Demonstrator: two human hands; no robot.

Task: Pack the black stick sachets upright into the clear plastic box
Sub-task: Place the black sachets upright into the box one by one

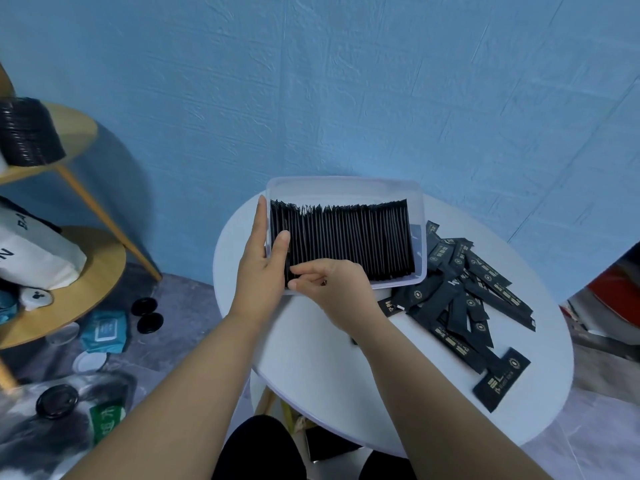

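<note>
Now, here is what shows.
Box: the clear plastic box (346, 185) sits on the round white table (311, 358), nearly full.
Row: the packed sachets (346, 237) stand on end, side by side, so more can fit.
Left hand: the left hand (261, 271) rests flat on the box's left wall, thumb over the rim, pressing the row's end, likely so it does not flop.
Right hand: the right hand (332, 289) has its fingers pinched close on sachets at the row's near left corner, tucking them in beside the left thumb.
Gap: a small space stays open at the far right end.
Pile: the loose sachets (464, 292) lie flat, just right of the right hand, easy to grab.
</note>
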